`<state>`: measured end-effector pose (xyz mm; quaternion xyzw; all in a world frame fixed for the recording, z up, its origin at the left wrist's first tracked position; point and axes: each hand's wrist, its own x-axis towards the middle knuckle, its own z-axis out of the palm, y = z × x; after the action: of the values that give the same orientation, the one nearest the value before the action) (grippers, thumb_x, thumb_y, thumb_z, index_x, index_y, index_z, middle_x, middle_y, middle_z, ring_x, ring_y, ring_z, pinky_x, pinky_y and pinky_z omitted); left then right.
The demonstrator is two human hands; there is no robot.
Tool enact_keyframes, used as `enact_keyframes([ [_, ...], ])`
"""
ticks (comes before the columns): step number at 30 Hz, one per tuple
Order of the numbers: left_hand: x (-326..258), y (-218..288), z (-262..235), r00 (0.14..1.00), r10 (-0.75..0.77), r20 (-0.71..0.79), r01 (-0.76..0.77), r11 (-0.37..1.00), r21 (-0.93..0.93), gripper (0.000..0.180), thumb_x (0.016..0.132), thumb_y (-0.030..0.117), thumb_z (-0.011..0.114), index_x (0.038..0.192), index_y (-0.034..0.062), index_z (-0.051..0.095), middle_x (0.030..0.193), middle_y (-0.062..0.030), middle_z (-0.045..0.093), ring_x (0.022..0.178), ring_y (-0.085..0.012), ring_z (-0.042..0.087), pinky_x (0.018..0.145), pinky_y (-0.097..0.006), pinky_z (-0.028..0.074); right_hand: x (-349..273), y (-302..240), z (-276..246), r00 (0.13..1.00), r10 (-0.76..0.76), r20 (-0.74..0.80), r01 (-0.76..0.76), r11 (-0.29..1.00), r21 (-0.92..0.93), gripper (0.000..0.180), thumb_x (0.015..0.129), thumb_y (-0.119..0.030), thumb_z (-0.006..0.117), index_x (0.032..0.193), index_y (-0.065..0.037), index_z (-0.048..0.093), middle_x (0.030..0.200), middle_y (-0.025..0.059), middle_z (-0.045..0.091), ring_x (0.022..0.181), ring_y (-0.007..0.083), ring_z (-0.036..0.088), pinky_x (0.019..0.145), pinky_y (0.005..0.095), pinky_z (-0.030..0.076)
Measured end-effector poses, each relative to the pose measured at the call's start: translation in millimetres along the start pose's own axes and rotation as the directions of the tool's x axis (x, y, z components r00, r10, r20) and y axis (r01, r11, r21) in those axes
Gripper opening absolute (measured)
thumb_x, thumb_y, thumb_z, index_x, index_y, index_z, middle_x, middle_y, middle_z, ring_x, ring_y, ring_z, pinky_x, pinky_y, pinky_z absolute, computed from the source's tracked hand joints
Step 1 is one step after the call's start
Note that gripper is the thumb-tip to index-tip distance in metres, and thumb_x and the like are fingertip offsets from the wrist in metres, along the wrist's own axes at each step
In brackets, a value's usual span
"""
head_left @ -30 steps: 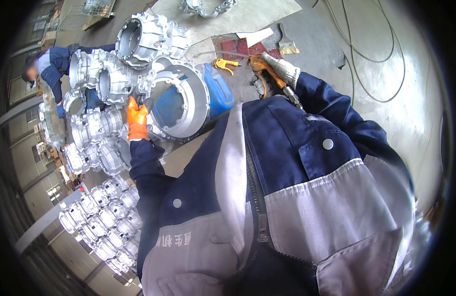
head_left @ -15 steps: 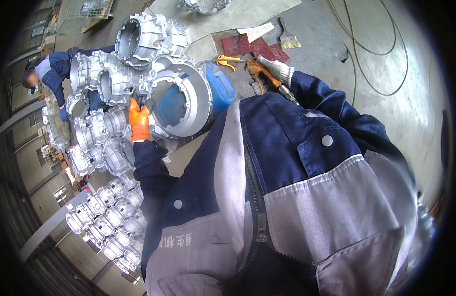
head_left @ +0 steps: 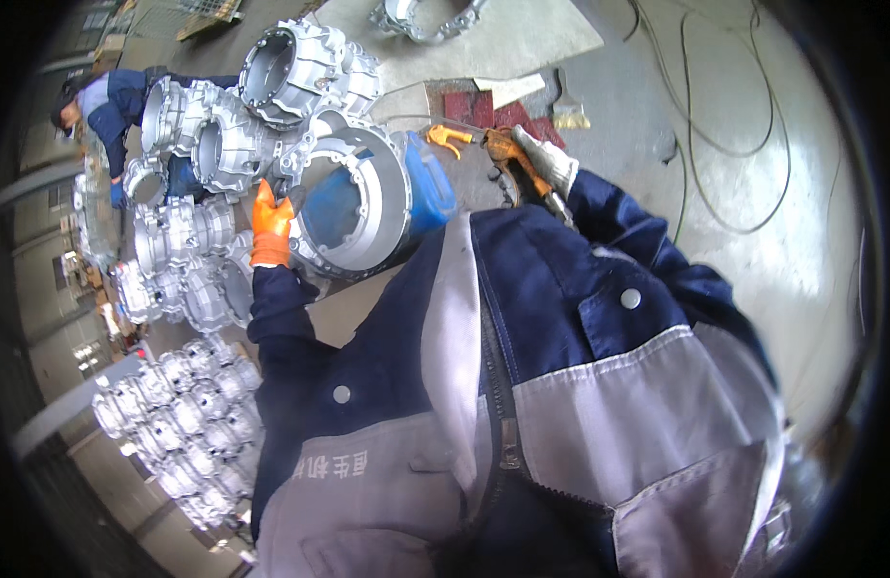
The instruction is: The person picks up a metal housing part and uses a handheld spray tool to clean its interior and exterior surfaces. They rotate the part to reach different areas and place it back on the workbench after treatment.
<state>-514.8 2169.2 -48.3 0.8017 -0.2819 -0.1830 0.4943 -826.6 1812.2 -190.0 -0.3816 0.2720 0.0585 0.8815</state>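
Observation:
My left hand (head_left: 270,227), in an orange glove, grips the rim of a large silver cast-metal ring housing (head_left: 356,200) that stands tilted on edge in front of me. A blue container (head_left: 428,183) sits behind and inside the housing. My right hand (head_left: 546,162), in a pale work glove, is closed around an orange hand tool (head_left: 483,144) whose nozzle points left, toward the top of the housing. My blue and grey work jacket fills the lower half of the view.
Several similar silver housings (head_left: 271,72) are stacked left and behind. Rows of smaller castings (head_left: 175,424) lie at lower left. Another person (head_left: 103,106) in blue works at far left. Cables (head_left: 724,144) loop over the grey floor; a scraper (head_left: 567,104) and red pads lie near a board.
The housing and my left hand sit slightly lower and nearer in the view. My right hand with the orange tool has shifted a little toward the housing.

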Motion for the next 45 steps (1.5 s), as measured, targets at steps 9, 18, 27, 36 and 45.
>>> enact_keyframes([
  [9, -6, 13, 3, 0.995, -0.092, -0.037, 0.095, 0.993, 0.074, 0.058, 0.074, 0.01, 0.072, 0.127, 0.001, 0.049, 0.111, -0.0039, 0.059, 0.101, -0.0138, 0.055, 0.088, -0.026, 0.042, -12, -6, 2, 0.999, 0.033, -0.003, -0.033, 0.995, 0.096, 0.051, 0.095, -0.048, 0.042, 0.114, -0.003, 0.058, 0.093, 0.0092, 0.066, 0.073, 0.0181, 0.065, 0.065, 0.0297, 0.054],
  [18, 4, -34, -13, 0.999, -0.034, -0.023, 0.036, 0.996, 0.085, 0.062, 0.075, 0.009, 0.068, 0.132, -0.0001, 0.045, 0.12, -0.008, 0.058, 0.108, -0.0169, 0.055, 0.091, -0.027, 0.042, -13, -1, 8, 1.0, 0.011, -0.017, -0.01, 0.999, 0.044, 0.054, 0.096, -0.048, 0.039, 0.119, -0.003, 0.056, 0.099, 0.0091, 0.065, 0.077, 0.0167, 0.064, 0.067, 0.0266, 0.053],
  [27, 7, -56, -17, 0.997, 0.003, -0.081, 0.01, 0.987, 0.159, 0.053, 0.077, 0.004, 0.069, 0.127, 0.0017, 0.049, 0.112, -0.0034, 0.059, 0.1, -0.0138, 0.054, 0.09, -0.028, 0.042, -11, 3, 1, 0.998, 0.065, -0.024, -0.066, 0.996, -0.056, 0.055, 0.095, -0.051, 0.04, 0.118, -0.004, 0.057, 0.096, 0.0082, 0.065, 0.075, 0.0155, 0.063, 0.064, 0.0265, 0.053],
  [36, 2, -22, -10, 0.999, -0.047, -0.021, 0.05, 0.99, 0.133, 0.053, 0.078, 0.001, 0.067, 0.128, 0.0029, 0.049, 0.113, -0.0026, 0.059, 0.102, -0.0127, 0.054, 0.091, -0.026, 0.042, -32, -16, 21, 0.996, 0.081, -0.037, -0.085, 0.991, -0.108, 0.056, 0.094, -0.053, 0.041, 0.118, -0.004, 0.056, 0.095, 0.0067, 0.065, 0.074, 0.0143, 0.062, 0.064, 0.0253, 0.051],
  [45, 0, -16, -9, 0.999, 0.024, -0.036, -0.018, 0.988, 0.153, 0.055, 0.077, 0.016, 0.069, 0.126, 0.0007, 0.05, 0.11, -0.0056, 0.062, 0.098, -0.0142, 0.056, 0.084, -0.027, 0.044, -17, -2, 20, 0.998, 0.005, -0.06, -0.01, 0.996, -0.091, 0.057, 0.094, -0.053, 0.041, 0.116, -0.003, 0.058, 0.093, 0.0085, 0.065, 0.072, 0.0153, 0.063, 0.062, 0.0268, 0.052],
])
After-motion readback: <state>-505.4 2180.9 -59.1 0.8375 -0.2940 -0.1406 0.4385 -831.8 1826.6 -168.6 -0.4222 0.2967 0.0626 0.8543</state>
